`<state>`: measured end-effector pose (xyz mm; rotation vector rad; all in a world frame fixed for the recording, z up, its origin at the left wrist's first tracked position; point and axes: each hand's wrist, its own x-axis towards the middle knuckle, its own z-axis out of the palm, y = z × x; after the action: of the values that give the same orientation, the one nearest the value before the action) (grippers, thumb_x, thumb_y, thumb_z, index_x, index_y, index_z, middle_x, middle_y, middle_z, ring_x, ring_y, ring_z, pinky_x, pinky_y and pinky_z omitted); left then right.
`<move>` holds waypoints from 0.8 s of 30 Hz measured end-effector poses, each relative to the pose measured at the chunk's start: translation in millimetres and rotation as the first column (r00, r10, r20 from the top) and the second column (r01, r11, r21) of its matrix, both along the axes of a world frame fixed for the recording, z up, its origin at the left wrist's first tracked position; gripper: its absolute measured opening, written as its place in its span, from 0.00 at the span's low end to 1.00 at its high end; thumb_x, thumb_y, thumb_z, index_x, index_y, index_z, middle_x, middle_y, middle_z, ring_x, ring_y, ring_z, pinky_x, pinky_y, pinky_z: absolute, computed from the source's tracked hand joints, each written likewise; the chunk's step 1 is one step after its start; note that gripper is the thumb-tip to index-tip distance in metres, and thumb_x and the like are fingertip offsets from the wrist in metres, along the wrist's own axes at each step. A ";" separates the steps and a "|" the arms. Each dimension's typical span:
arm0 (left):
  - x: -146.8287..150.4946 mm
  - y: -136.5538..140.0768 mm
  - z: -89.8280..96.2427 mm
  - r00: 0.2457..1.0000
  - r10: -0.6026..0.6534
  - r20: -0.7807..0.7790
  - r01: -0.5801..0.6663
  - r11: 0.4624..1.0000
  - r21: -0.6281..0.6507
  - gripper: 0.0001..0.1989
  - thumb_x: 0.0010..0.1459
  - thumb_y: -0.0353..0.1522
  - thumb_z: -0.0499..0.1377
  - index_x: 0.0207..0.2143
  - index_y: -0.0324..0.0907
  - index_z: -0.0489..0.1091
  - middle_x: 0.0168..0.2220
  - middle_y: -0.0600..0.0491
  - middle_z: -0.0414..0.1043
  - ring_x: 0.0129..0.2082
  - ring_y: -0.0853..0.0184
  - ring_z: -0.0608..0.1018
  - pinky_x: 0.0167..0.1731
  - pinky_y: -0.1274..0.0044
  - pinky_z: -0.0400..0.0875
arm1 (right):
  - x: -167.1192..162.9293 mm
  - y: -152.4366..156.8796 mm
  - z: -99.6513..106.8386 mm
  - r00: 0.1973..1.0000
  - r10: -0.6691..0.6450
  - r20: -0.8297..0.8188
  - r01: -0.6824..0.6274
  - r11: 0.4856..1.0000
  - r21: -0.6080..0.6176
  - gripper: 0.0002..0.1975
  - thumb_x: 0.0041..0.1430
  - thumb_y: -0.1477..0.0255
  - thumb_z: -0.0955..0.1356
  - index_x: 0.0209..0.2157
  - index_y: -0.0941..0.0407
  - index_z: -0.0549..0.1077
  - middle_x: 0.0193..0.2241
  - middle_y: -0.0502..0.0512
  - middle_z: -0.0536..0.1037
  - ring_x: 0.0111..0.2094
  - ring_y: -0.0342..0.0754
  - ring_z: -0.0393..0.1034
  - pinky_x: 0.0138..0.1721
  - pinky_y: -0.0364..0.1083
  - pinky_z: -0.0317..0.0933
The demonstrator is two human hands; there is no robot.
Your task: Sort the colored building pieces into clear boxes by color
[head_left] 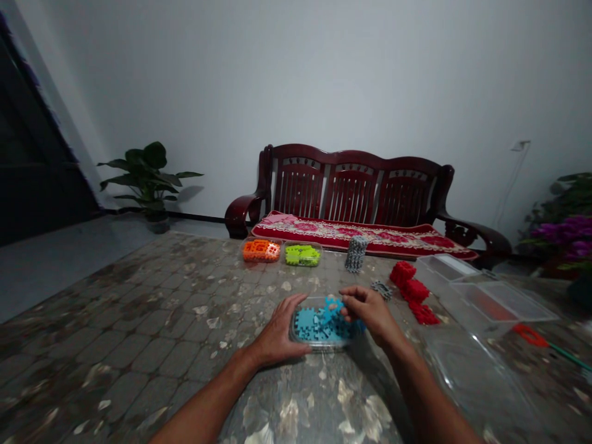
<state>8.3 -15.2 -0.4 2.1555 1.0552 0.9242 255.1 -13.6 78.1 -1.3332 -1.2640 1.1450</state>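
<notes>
A clear plastic box (296, 339) full of blue interlocking building pieces (319, 330) sits on the table in front of me. My left hand (280, 328) grips its left end, fingers behind the far corner and thumb along the near side. Over the right part of the box, my right hand (369, 310) pinches a light blue building piece (333, 305) between thumb and fingers. That piece is tilted, just above the others; the fingers cover part of it. A small flat grey piece (382, 290) lies just beyond my right hand.
Boxes of orange pieces (261, 250) and lime-green pieces (302, 254) stand at the table's far side. Right of them are a grey stack (356, 253) and red blocks (411, 288). Clear empty containers (504, 302), a lid (476, 370) and an orange-headed stick (531, 335) lie at right.
</notes>
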 end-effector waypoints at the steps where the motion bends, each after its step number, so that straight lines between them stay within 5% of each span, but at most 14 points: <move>1: -0.1 0.3 -0.1 1.000 -0.005 0.004 0.005 1.000 0.002 0.52 0.42 0.35 0.72 0.67 0.46 0.52 0.66 0.44 0.55 0.66 0.48 0.59 0.67 0.56 0.54 | -7.9 -1.2 -5.0 1.000 0.020 -0.022 -0.021 0.999 -0.037 0.16 0.42 0.61 0.73 0.33 0.56 0.74 0.18 0.47 0.76 0.19 0.45 0.71 0.22 0.44 0.66; 4: -0.2 0.7 -0.2 1.000 -0.017 0.006 0.017 1.000 0.000 0.51 0.43 0.36 0.72 0.67 0.45 0.52 0.66 0.43 0.54 0.67 0.48 0.59 0.67 0.56 0.53 | -27.7 -2.4 -21.4 0.997 0.043 -0.058 -0.048 0.995 -0.092 0.14 0.42 0.64 0.72 0.32 0.55 0.73 0.17 0.43 0.74 0.18 0.44 0.70 0.20 0.42 0.65; 9: 0.6 1.0 0.1 1.000 -0.023 0.005 0.024 1.000 -0.008 0.51 0.43 0.35 0.72 0.67 0.45 0.52 0.66 0.43 0.54 0.67 0.48 0.59 0.67 0.56 0.53 | -39.7 -1.6 -38.7 0.995 0.094 0.034 -0.094 0.996 0.001 0.12 0.47 0.64 0.69 0.33 0.56 0.73 0.17 0.44 0.73 0.18 0.44 0.70 0.20 0.42 0.62; 13: 1.0 0.8 -0.5 1.000 -0.019 0.004 0.019 1.000 -0.004 0.51 0.44 0.34 0.72 0.67 0.46 0.51 0.66 0.44 0.53 0.67 0.49 0.58 0.67 0.56 0.53 | -33.9 -2.1 -36.8 0.948 0.135 0.287 -0.185 0.971 0.152 0.12 0.54 0.69 0.65 0.35 0.57 0.78 0.31 0.54 0.82 0.30 0.48 0.76 0.36 0.47 0.70; 17: 0.9 0.8 -0.6 1.000 -0.023 0.005 0.023 1.000 -0.004 0.50 0.44 0.34 0.72 0.67 0.45 0.52 0.66 0.43 0.54 0.67 0.49 0.59 0.67 0.57 0.53 | -26.8 -4.2 -33.7 0.845 0.190 0.499 -0.325 0.924 0.199 0.21 0.53 0.77 0.62 0.46 0.56 0.79 0.45 0.57 0.83 0.48 0.53 0.76 0.53 0.52 0.65; 24: 0.8 0.0 1.0 0.999 -0.030 0.016 0.030 1.000 -0.005 0.50 0.44 0.35 0.72 0.67 0.46 0.52 0.66 0.43 0.54 0.67 0.48 0.58 0.67 0.56 0.53 | -28.2 -9.9 -30.2 0.715 0.216 0.665 -0.431 0.885 0.176 0.28 0.46 0.81 0.66 0.52 0.55 0.76 0.48 0.58 0.80 0.50 0.55 0.72 0.54 0.52 0.62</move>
<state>9.0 -15.3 0.7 2.1502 1.0135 0.9228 226.9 -23.5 47.9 -1.3122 -2.1609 0.6630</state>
